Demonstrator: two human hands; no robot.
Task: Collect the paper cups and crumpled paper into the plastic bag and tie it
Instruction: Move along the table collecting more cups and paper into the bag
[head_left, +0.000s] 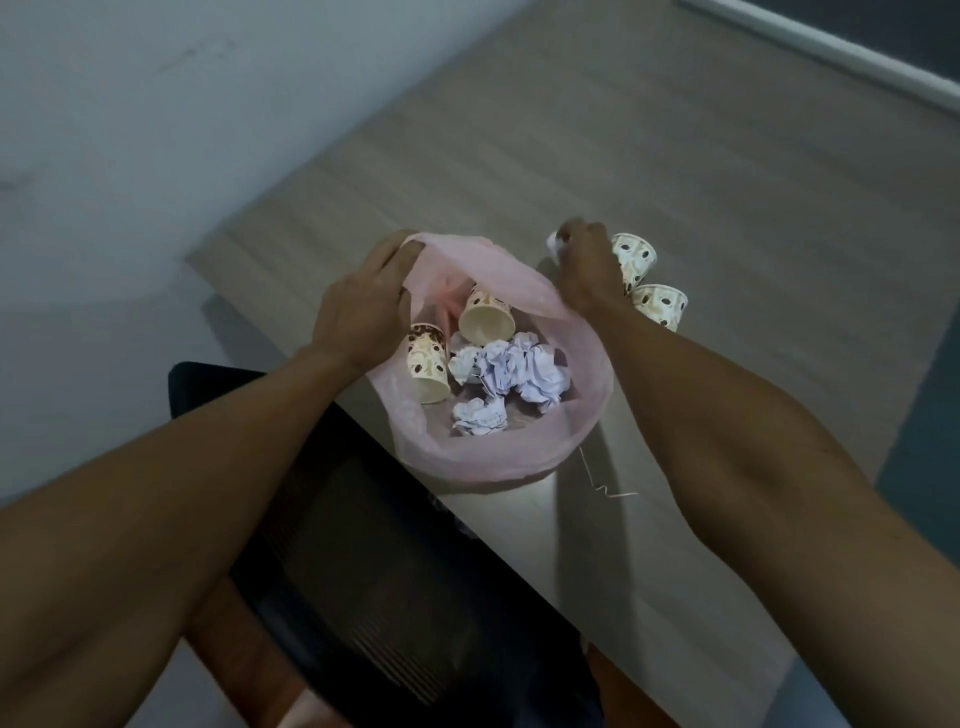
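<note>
Here, head view: one wide look forward and down at both hands.
Bag: the pink plastic bag (498, 447) sat open on the table (675, 182), with two paper cups (428, 364) and crumpled paper (514, 371) already inside.
Left hand: the left hand (363, 306) gripped the bag's far-left rim, holding the mouth open.
Right hand: the right hand (584, 270) was closed on something white just past the bag's rim (likely a cup, though blur hid it).
Key relation: two loose cups (647, 280) lay on their sides just right of that hand, mouths facing the person; the right hand was plainly nearer, the bag to its left.
Surface and room: pale wood-grain tabletop, white wall at left, a dark chair (363, 597) below.
</note>
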